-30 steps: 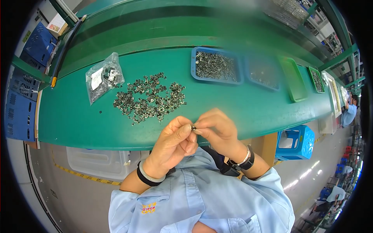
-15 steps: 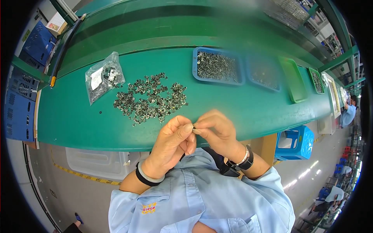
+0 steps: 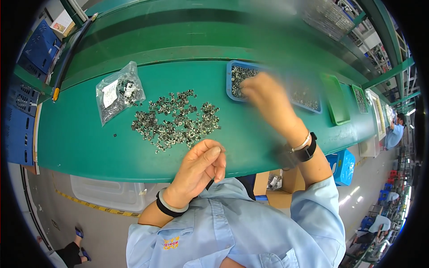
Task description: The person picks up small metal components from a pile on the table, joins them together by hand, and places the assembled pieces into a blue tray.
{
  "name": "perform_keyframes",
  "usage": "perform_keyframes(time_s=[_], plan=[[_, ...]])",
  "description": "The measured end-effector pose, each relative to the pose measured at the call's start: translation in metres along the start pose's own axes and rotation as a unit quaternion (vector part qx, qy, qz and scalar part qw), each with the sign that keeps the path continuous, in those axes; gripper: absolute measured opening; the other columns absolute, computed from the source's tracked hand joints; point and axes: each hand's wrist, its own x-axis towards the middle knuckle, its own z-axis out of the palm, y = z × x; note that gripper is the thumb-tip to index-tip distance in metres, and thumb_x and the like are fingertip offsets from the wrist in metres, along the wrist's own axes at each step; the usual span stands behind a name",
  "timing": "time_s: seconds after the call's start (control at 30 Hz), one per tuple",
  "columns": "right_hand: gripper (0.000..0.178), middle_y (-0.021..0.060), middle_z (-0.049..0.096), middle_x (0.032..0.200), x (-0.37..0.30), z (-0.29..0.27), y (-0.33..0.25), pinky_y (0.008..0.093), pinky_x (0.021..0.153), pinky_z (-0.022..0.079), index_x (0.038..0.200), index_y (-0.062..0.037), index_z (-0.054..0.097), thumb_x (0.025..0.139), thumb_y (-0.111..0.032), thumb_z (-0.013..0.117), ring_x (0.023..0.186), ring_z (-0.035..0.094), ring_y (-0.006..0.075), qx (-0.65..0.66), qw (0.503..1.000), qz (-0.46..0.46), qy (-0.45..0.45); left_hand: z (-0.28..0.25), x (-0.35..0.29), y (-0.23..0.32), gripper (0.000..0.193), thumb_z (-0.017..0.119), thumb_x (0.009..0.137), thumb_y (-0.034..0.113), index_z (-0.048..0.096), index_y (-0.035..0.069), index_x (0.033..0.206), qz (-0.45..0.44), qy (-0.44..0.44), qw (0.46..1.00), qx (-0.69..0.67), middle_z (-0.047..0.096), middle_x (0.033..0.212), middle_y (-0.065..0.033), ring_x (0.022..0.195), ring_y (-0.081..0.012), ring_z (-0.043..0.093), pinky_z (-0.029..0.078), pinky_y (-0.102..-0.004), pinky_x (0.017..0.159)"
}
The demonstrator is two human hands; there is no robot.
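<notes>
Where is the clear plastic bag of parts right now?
In the head view, the clear plastic bag lies on the green table, to the person's left, just left of the loose pile of metal parts.

A clear bag [image 3: 117, 91] of parts lay at the green table's [image 3: 80, 143] left, a green tray [image 3: 334, 99] sat toward the right, and blue crates [image 3: 21, 102] stood beyond the left edge.

factory assembly line | long green workbench [image 3: 89, 147] | blue parts tray [image 3: 229, 85] | loose metal parts [image 3: 176, 120]
</notes>
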Motion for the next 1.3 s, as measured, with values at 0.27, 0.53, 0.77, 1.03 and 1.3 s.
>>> perform_keyframes(time_s=[0.27, 0.53, 0.77, 1.03, 1.3], plan=[[0.013, 0.0125, 0.055, 0.085, 0.000, 0.040, -0.024, 0.0380, 0.065, 0.048, 0.095, -0.0037, 0.061, 0.082, -0.006, 0.059, 0.076, 0.058, 0.0319, -0.049, 0.971, 0.041, -0.232, -0.007, 0.000, 0.003, 0.015, 0.048, 0.096, 0.016, 0.052, 0.003, 0.102, -0.025, -0.048, 0.998, -0.032, 0.058, 0.080, -0.0065, 0.059, -0.0145, 0.056, 0.044, -0.0255, 0.051], [0.016, 0.0096, 0.056, 0.082, -0.025, 0.012, -0.044, 0.0343, 0.062, 0.049, 0.092, -0.0039, 0.060, 0.078, -0.005, 0.065, 0.071, 0.058, 0.0272, 0.065, 0.989, 0.050, -0.123, 0.007, 0.000, 0.005, 0.017, 0.046, 0.097, 0.018, 0.050, 0.003, 0.104, 0.006, 0.020, 1.000, 0.015, 0.058, 0.080, -0.0075, 0.058, -0.0138, 0.054, 0.043, -0.0256, 0.050], [0.022, 0.0075, 0.060, 0.084, -0.056, 0.004, -0.078, 0.0315, 0.062, 0.049, 0.092, -0.0050, 0.060, 0.073, 0.000, 0.070, 0.076, 0.060, 0.0228, 0.121, 0.988, 0.079, -0.043, 0.020, 0.003, -0.001, 0.020, 0.048, 0.097, 0.022, 0.052, 0.003, 0.102, 0.033, 0.048, 0.995, 0.082, 0.058, 0.086, -0.0069, 0.062, -0.0116, 0.054, 0.043, -0.0237, 0.053], [0.023, 0.0078, 0.060, 0.082, -0.070, 0.008, -0.076, 0.0312, 0.063, 0.048, 0.094, -0.0045, 0.060, 0.073, 0.000, 0.070, 0.075, 0.060, 0.0226, 0.164, 0.985, 0.048, -0.005, 0.021, 0.004, -0.006, 0.021, 0.050, 0.096, 0.024, 0.052, 0.003, 0.098, 0.019, 0.037, 0.994, 0.097, 0.059, 0.081, -0.0060, 0.060, -0.0110, 0.053, 0.042, -0.0227, 0.051], [0.021, 0.0079, 0.060, 0.082, -0.077, 0.007, -0.079, 0.0318, 0.061, 0.047, 0.093, -0.0038, 0.060, 0.075, 0.001, 0.069, 0.073, 0.059, 0.0227, 0.188, 0.980, 0.068, 0.012, 0.025, 0.007, -0.004, 0.022, 0.048, 0.096, 0.025, 0.052, 0.004, 0.093, 0.018, 0.043, 0.991, 0.127, 0.058, 0.074, -0.0048, 0.057, -0.0105, 0.053, 0.041, -0.0223, 0.049]])
